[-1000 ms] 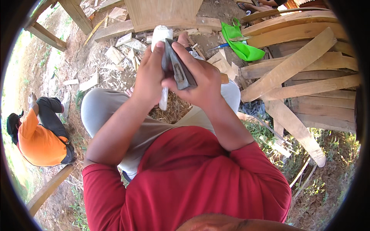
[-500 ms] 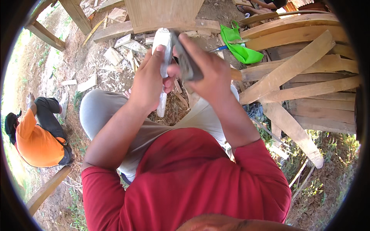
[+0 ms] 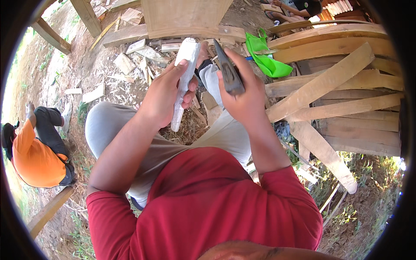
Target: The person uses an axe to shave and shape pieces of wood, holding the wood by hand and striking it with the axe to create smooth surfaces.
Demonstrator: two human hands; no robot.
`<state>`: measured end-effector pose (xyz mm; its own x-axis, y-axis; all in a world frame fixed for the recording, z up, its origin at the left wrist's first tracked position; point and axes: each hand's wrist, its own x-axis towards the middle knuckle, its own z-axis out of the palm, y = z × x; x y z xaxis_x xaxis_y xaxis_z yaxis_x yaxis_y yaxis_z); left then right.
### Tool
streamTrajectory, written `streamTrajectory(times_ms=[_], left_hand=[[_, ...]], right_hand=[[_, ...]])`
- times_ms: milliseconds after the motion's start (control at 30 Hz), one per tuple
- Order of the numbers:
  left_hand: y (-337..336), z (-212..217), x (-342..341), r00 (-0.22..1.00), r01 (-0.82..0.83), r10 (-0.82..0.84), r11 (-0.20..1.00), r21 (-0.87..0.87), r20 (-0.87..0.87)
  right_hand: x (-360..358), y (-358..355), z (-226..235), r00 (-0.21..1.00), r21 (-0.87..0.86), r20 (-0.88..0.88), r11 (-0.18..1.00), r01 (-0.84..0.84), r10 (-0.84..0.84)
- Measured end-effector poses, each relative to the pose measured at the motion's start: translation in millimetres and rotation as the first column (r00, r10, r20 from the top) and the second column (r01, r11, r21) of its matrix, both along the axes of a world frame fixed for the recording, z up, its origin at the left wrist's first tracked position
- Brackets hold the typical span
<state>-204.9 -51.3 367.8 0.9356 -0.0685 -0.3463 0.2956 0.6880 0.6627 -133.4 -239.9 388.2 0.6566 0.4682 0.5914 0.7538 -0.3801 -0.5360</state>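
My left hand [image 3: 162, 93] is closed round a long white, faceted piece [image 3: 187, 51] that tapers toward its lower end; I cannot tell its material. The thumb lies along its face, and the piece stands almost upright above my lap. In my right hand [image 3: 249, 93] is a dark, wedge-shaped metal head [image 3: 229, 73] with an oval hole through it, like an axe head. Its narrow end points up and away from me. A gap separates the metal head from the white piece.
Wood chips and offcuts [image 3: 125, 63] litter the ground ahead, before a broad upright board [image 3: 186, 15]. A green bag [image 3: 268, 60] lies beside stacked curved planks [image 3: 329, 47] at right. A person in orange [image 3: 39, 158] sits at left; another person [image 3: 290, 11] is at the far right.
The dark metal head was up against the white piece, blurred by motion. My right hand has since moved it right, away from the piece, and turned it so its hole shows.
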Motion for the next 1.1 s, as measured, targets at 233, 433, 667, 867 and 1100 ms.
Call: streamTrajectory(times_ms=[233, 433, 667, 867, 1100], left_hand=[[-6, 6, -6, 0.995, -0.017, 0.023, 0.998, 0.065, -0.096], [-7, 12, -9, 0.998, -0.043, 0.047, 0.992, 0.116, -0.037], [-5, 13, -8, 0.999, -0.043, 0.047, 0.988, 0.146, -0.021], [-7, 17, -7, 0.999, -0.04, 0.045, 0.983, 0.178, -0.028], [-8, 17, -10, 0.998, -0.058, 0.062, 0.976, 0.21, -0.014]], right_hand=[[-10, -6, -14, 0.964, -0.353, 0.216, 0.933, -0.071, 0.155], [-9, -3, -9, 0.952, -0.293, 0.235, 0.949, -0.121, 0.194], [-11, -4, -1, 0.967, -0.384, 0.198, 0.92, -0.075, 0.162], [-16, -9, 1, 0.967, -0.378, 0.174, 0.92, -0.109, 0.186], [-6, -6, 5, 0.957, -0.403, 0.241, 0.914, -0.052, 0.161]])
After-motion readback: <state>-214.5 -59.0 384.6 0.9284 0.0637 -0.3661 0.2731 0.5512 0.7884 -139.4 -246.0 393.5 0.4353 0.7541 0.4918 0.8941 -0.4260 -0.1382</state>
